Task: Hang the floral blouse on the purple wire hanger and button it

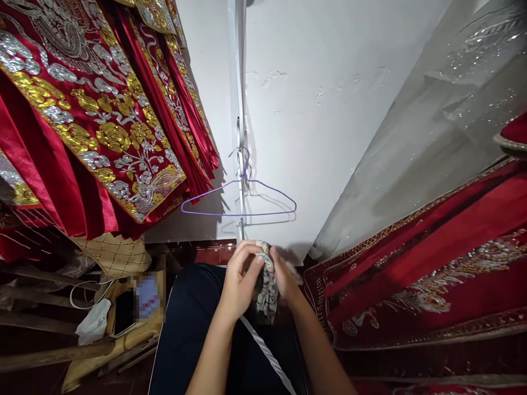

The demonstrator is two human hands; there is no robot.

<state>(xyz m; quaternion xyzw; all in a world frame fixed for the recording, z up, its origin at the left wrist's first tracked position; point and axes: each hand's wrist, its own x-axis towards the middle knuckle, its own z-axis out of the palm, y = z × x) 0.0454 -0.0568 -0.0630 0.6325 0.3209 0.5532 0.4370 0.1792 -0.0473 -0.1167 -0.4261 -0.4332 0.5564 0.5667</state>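
My left hand point(241, 274) pinches the top edge of a bunched piece of printed cloth point(267, 291), thumb and fingers pressed together on it. Against the cloth's other side, my right hand point(285, 274) closes on the same gathered edge, its fingertips partly hidden. Pale folds with a darker pattern hang down between my wrists, over my lap. A purple hanger point(239, 214) hangs bare in front of my hands, hooked near a white upright strip on the wall. Across my lap runs a white ribbon-like strip point(267, 354).
Red embroidered garments point(119, 137) with gold and silver sequins hang at left. At right are a sheer covered garment point(395, 142) and red beaded cloth point(444, 280). Low on the left, a wooden stool point(135, 343) bears a phone point(124, 311) and white crumpled plastic point(94, 323).
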